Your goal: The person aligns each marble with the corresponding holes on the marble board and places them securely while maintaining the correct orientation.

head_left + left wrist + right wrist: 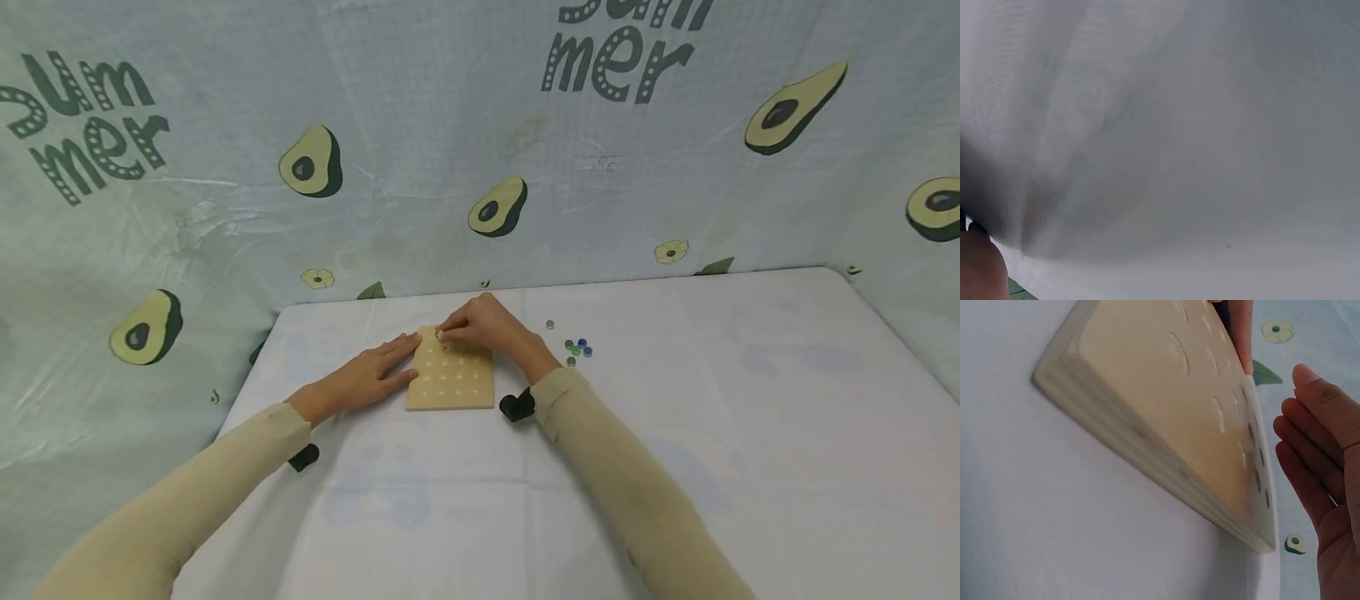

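Observation:
A square tan wooden board (453, 392) with rows of small round hollows lies flat on the white cloth. My left hand (367, 377), fingers extended, rests against its left edge; one of its fingers (1242, 334) shows behind the board in the right wrist view. Over the board's far left corner, my right hand (491, 323) pinches a small clear glass bead (438, 332) between thumb and fingertips. The right wrist view shows the right hand (1329, 450) from the side, with its fingers bent and the bead hidden. Only a bit of the left hand (982, 265) enters the left wrist view.
To the right of the board lie several loose glass beads (576, 350) in clear, green and blue, with one clear bead (550, 325) farther back. A white cloth (720, 433) covers the table. Behind it hangs a pale curtain (405, 150) printed with avocados.

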{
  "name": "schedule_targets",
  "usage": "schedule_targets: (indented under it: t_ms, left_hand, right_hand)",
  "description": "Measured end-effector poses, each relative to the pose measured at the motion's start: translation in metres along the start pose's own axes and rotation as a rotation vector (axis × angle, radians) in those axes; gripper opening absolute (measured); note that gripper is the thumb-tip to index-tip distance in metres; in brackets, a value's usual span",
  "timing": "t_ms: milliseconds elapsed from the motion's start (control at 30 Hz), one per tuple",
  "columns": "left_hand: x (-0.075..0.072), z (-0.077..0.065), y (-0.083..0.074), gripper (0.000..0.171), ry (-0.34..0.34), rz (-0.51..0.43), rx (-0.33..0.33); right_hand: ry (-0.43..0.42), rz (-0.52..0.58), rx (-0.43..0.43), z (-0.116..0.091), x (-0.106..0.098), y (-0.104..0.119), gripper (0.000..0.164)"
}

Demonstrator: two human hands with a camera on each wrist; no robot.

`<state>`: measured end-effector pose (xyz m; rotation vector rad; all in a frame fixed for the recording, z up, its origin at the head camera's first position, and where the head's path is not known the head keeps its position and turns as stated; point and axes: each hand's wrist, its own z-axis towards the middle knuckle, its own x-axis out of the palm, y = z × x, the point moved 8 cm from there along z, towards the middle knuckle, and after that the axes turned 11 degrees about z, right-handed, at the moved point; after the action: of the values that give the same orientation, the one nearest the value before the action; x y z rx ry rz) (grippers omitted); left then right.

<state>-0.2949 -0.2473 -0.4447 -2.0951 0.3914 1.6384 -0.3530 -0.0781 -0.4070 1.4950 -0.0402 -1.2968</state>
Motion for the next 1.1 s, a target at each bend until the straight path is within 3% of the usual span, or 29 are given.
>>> schedule_targets:
  t_ms: [267, 1100]
  left_hand:
    - [-0.002, 0.002, -0.002, 0.073, -0.009, -0.002, 0.008]
    - [-0.005, 0.001, 0.0, 0.074, 0.022, -0.015, -0.034]
  right_hand:
    - [-0.022, 0.014, 0.018, 0.011, 0.004, -0.006, 0.025]
    - [0.031, -0.045, 0.059, 0.024, 0.021, -0.009, 0.026]
